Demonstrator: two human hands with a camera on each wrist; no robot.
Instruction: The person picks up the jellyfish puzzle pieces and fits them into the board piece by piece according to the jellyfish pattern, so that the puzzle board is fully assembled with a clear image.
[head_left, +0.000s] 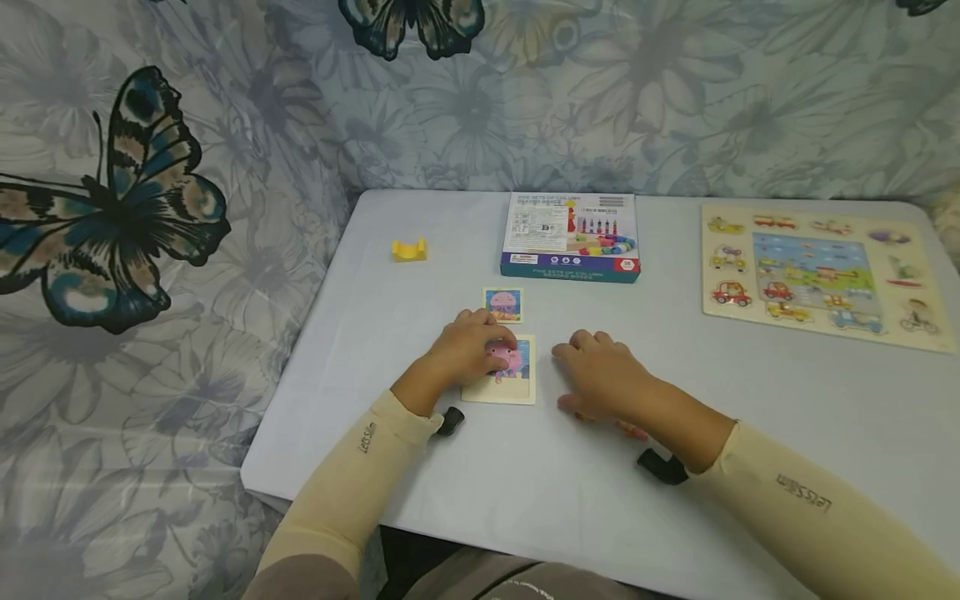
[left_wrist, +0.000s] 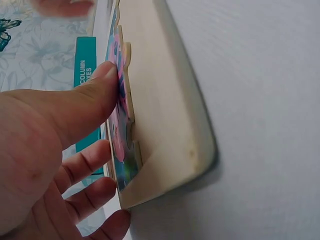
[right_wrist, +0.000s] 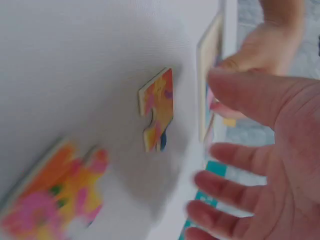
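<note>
A small wooden jigsaw board with a pink sea-creature picture lies on the white table. Over its left side is my left hand. Its thumb presses on a pink puzzle piece in the board, while the other fingers lie loosely by the board's edge. To the right of the board, my right hand hovers with fingers spread and nothing held. Beneath it are loose orange-and-yellow jigsaw pieces, one sharp and a blurred one in the right wrist view; the hand mostly covers them from above.
Just beyond the board sits a small picture card with a pink creature. Farther back are a yellow plastic piece and a bead-set box. A vehicle puzzle board occupies the right side.
</note>
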